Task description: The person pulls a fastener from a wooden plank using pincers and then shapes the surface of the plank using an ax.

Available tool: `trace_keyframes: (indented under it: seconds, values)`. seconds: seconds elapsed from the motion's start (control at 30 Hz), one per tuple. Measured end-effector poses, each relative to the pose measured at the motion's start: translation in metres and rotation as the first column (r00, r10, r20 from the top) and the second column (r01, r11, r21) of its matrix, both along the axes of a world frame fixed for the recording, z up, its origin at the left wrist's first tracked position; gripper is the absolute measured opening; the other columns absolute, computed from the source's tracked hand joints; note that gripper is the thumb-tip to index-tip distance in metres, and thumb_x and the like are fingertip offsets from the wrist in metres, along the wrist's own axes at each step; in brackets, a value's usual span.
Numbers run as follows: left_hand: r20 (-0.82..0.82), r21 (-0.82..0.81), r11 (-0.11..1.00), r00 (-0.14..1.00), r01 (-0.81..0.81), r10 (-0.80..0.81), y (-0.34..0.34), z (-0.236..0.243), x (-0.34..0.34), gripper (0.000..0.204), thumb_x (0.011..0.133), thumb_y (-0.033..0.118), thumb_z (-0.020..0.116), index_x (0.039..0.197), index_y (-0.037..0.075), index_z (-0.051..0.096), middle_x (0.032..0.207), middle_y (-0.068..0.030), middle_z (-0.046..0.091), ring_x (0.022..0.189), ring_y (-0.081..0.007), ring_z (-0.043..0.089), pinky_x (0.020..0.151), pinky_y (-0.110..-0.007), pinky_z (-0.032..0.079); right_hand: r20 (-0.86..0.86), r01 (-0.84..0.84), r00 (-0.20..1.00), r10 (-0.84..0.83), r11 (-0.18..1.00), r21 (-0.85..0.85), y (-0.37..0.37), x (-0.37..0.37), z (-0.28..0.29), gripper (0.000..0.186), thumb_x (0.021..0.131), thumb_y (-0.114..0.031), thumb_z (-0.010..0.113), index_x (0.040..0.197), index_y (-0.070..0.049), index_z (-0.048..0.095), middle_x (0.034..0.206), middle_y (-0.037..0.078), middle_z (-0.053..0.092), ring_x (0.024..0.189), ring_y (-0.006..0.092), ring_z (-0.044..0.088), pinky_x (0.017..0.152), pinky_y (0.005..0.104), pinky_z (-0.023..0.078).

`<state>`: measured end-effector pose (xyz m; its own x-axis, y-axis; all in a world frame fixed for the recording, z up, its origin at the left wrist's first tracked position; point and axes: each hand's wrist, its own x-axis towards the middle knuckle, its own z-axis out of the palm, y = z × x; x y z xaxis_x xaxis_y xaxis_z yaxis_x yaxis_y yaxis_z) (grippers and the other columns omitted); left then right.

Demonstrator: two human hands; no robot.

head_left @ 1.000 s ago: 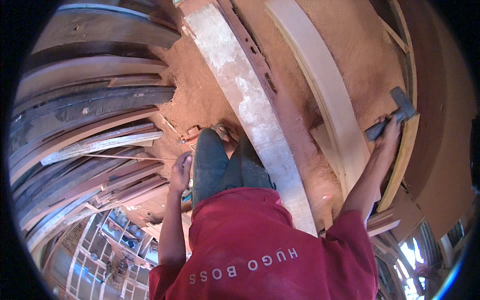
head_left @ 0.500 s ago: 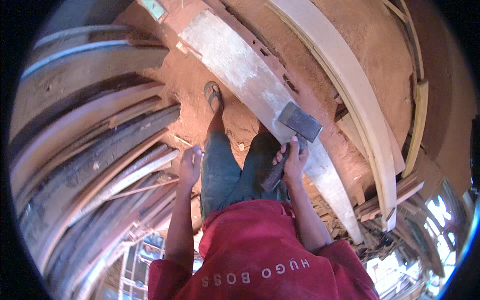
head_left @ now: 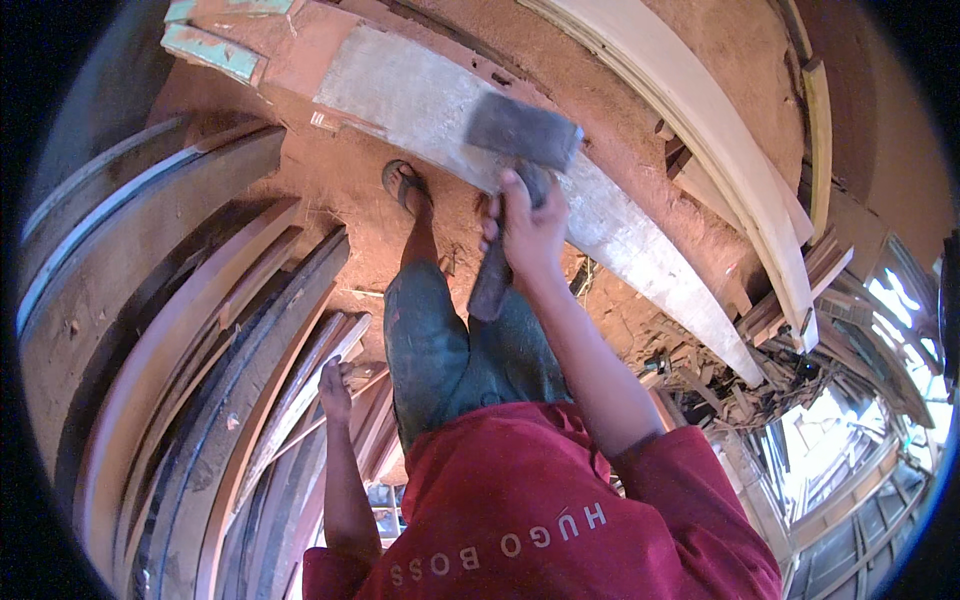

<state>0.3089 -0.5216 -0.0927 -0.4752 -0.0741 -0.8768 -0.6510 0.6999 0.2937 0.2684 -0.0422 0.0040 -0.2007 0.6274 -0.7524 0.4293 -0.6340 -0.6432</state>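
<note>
My right hand is wrapped round the short dark handle of a heavy, block-headed hammer. Its head is up, over a long pale board that lies slantwise in front of my legs. I cannot tell from this view whether the head touches the board. My left hand hangs at my left side, its fingers loosely apart and holding nothing. Beside it are the ends of stacked planks.
Long planks are stacked along the left. A pale curved beam stretches across the right. Wood scraps lie heaped at the lower right. A pale green painted piece sits at the far left end of the board, above reddish dusty ground.
My right hand has carried the hammer forward and left over the board. My left hand has dropped lower and further left. The view has turned, shifting the planks and board.
</note>
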Motion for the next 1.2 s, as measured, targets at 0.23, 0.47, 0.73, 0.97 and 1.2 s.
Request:
trace_keyframes:
  seconds: [0.23, 0.47, 0.73, 0.97, 1.2]
  values:
    - [0.043, 0.170, 0.985, 0.998, 0.029, -0.037, 0.089, 0.006, -0.044, 0.049, 0.106, 0.041, 0.042, 0.131, 0.002, 0.058, 0.114, -0.0103, 0.067, 0.099, -0.0192, 0.064, 0.088, -0.033, 0.049, -0.052, 0.033, 0.998, -0.024, 0.983, 0.179, -0.015, -0.012, -0.014, 0.021, 0.099, -0.020, 0.057, 0.103, -0.005, 0.043, 0.064, 0.004, 0.051, 0.043, 0.0130, 0.050, 0.039, 0.0311, 0.045]
    - [0.016, 0.225, 0.960, 0.985, 0.165, -0.172, 0.102, 0.003, -0.051, 0.043, 0.106, 0.037, 0.041, 0.128, 0.006, 0.061, 0.112, -0.0088, 0.069, 0.098, -0.0186, 0.065, 0.081, -0.033, 0.049, -0.106, 0.113, 0.989, -0.104, 0.990, 0.081, -0.008, -0.005, -0.009, 0.021, 0.098, -0.019, 0.058, 0.104, -0.005, 0.044, 0.060, 0.002, 0.049, 0.043, 0.0125, 0.051, 0.037, 0.0306, 0.045]
    - [0.132, 0.097, 0.961, 0.953, 0.260, -0.272, 0.096, 0.001, -0.053, 0.052, 0.106, 0.045, 0.035, 0.132, 0.005, 0.055, 0.118, -0.0140, 0.065, 0.102, -0.0240, 0.065, 0.086, -0.037, 0.051, 0.107, -0.272, 0.962, 0.250, 0.876, 0.399, -0.020, -0.039, -0.034, 0.043, 0.090, -0.019, 0.063, 0.119, 0.009, 0.048, 0.097, 0.035, 0.063, 0.099, 0.0499, 0.060, 0.086, 0.0550, 0.048]
    - [-0.294, 0.078, 0.855, 0.832, 0.512, -0.471, 0.187, 0.031, -0.069, 0.050, 0.106, 0.042, 0.040, 0.124, 0.000, 0.061, 0.108, -0.0136, 0.066, 0.098, -0.0205, 0.063, 0.084, -0.036, 0.050, 0.003, -0.163, 0.986, 0.166, 0.962, 0.218, -0.007, 0.044, -0.016, 0.049, 0.093, -0.026, 0.061, 0.125, 0.008, 0.044, 0.099, 0.038, 0.061, 0.096, 0.0519, 0.062, 0.084, 0.0570, 0.050]
    - [-0.816, 0.088, 0.746, 0.478, 0.660, -0.326, 0.364, 0.059, -0.054, 0.042, 0.106, 0.030, 0.045, 0.116, -0.006, 0.063, 0.106, -0.0141, 0.067, 0.096, -0.0218, 0.064, 0.086, -0.036, 0.051, 0.070, 0.153, 0.981, -0.182, 0.940, 0.304, -0.011, 0.253, 0.005, 0.040, 0.093, -0.023, 0.064, 0.122, 0.003, 0.050, 0.089, 0.022, 0.067, 0.081, 0.0369, 0.067, 0.070, 0.0450, 0.053]
